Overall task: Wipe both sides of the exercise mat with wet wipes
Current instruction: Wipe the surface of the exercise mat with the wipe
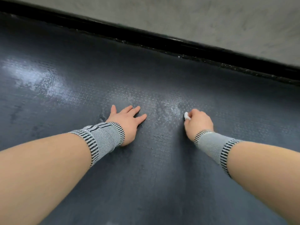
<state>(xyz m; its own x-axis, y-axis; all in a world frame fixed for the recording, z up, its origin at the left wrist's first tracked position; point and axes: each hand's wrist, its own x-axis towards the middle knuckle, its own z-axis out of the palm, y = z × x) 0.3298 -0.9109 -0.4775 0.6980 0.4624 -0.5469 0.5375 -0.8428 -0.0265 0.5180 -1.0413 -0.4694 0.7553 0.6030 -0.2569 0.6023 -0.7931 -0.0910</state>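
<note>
Fingers (197, 113) curled round wipe (186, 115)

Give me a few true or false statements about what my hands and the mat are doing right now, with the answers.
1. The left hand lies flat on the mat with straight fingers. True.
2. The right hand holds nothing. False: its fingers are curled round a small white wipe.
3. Shiny wet patches show on the mat ahead of the hands. True.
4. Both wrists are bare. False: each wears a grey knit wrist band with black stripes.
5. The mat is bright red. False: it is dark grey-blue with a dotted texture.
</note>
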